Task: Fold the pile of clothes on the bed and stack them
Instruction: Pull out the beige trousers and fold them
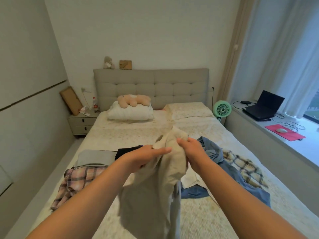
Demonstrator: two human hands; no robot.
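Both hands hold a beige garment up above the bed; it hangs down in front of me. My left hand grips its upper left part, thumb stretched across the cloth. My right hand grips the bunched top just to the right. On the left of the bed lie a folded grey garment, a black one and a pink plaid one. On the right, a blue garment and a yellow plaid one lie crumpled, with a white piece under them.
A folded white quilt with a plush bear and a pillow sit at the headboard. A nightstand stands at the left. A green fan, a laptop and a red mouse pad occupy the window ledge on the right.
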